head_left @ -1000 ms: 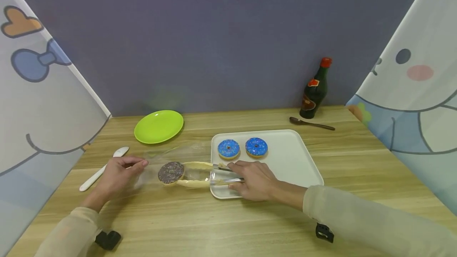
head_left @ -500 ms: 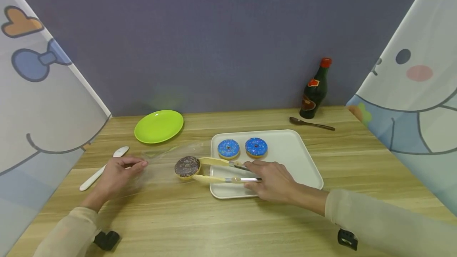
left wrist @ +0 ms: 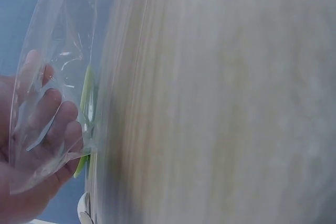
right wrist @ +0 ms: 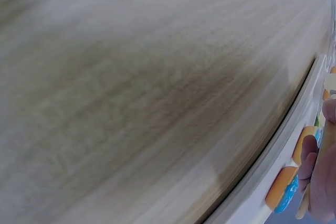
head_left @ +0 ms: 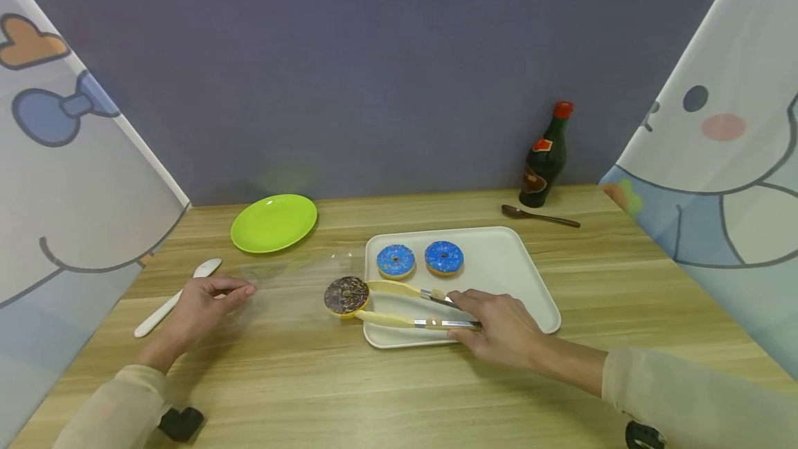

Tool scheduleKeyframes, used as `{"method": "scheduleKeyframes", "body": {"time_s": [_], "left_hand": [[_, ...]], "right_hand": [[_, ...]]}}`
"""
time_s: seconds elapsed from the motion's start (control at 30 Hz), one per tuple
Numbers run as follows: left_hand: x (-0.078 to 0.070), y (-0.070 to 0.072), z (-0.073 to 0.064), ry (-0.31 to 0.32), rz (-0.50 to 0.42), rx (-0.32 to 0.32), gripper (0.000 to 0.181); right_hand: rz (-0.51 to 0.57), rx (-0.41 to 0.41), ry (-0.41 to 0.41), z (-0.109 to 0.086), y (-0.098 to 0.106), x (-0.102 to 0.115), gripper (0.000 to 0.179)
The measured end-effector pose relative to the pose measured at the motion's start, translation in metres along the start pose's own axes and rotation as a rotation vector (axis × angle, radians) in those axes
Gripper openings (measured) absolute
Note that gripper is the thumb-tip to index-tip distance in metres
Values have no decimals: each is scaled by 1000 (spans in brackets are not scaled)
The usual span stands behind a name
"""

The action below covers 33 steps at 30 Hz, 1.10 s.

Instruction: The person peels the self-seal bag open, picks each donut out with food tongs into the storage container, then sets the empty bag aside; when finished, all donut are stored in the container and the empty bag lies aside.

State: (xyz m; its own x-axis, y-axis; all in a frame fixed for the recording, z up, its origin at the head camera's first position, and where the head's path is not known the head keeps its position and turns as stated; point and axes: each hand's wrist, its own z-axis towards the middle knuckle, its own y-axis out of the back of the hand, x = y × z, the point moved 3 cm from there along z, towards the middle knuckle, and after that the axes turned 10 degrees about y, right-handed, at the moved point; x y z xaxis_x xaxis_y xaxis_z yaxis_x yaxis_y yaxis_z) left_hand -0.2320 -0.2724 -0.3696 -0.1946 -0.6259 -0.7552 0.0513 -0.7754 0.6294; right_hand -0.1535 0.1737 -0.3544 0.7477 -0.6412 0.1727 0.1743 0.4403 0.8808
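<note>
My left hand (head_left: 206, 310) pinches the edge of a clear plastic bag (head_left: 289, 293); in the left wrist view the bag (left wrist: 73, 35) drapes over the fingers. Gripped in my right hand (head_left: 505, 328) are tongs (head_left: 389, 319) with cream tips and metal arms. Between the tips is a chocolate donut (head_left: 337, 293) with light sprinkles, at the bag's right end, just left of the white tray (head_left: 511, 289). Two blue-iced donuts, a left one (head_left: 395, 260) and a right one (head_left: 444, 257), lie near the tray's back edge.
A green plate (head_left: 274, 222) lies at the back left, with a white spoon (head_left: 163, 312) left of my left hand. At the back right stand a dark bottle (head_left: 544, 161) and, in front of it, a brown spoon (head_left: 542, 216). A grey wall (head_left: 399, 75) closes the back.
My right hand has moved right, and the tongs have drawn the chocolate donut from well within the bag to its right end. The left hand has kept its hold on the bag.
</note>
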Motion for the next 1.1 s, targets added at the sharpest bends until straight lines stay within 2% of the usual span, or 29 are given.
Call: {"method": "scheduleKeyframes", "body": {"time_s": [0.17, 0.4, 0.57, 1.1], "left_hand": [[0, 0, 0, 9, -1, 16, 11], [-1, 0, 1, 3, 60, -17, 9], [-2, 0, 1, 6, 78, -13, 9], [-4, 2, 2, 9, 126, -18, 14]], "right_hand": [[-17, -24, -5, -9, 5, -1, 46], [-38, -75, 10, -28, 14, -1, 48], [-16, -93, 12, -44, 20, 0, 50], [-78, -137, -68, -92, 46, -3, 55]]}}
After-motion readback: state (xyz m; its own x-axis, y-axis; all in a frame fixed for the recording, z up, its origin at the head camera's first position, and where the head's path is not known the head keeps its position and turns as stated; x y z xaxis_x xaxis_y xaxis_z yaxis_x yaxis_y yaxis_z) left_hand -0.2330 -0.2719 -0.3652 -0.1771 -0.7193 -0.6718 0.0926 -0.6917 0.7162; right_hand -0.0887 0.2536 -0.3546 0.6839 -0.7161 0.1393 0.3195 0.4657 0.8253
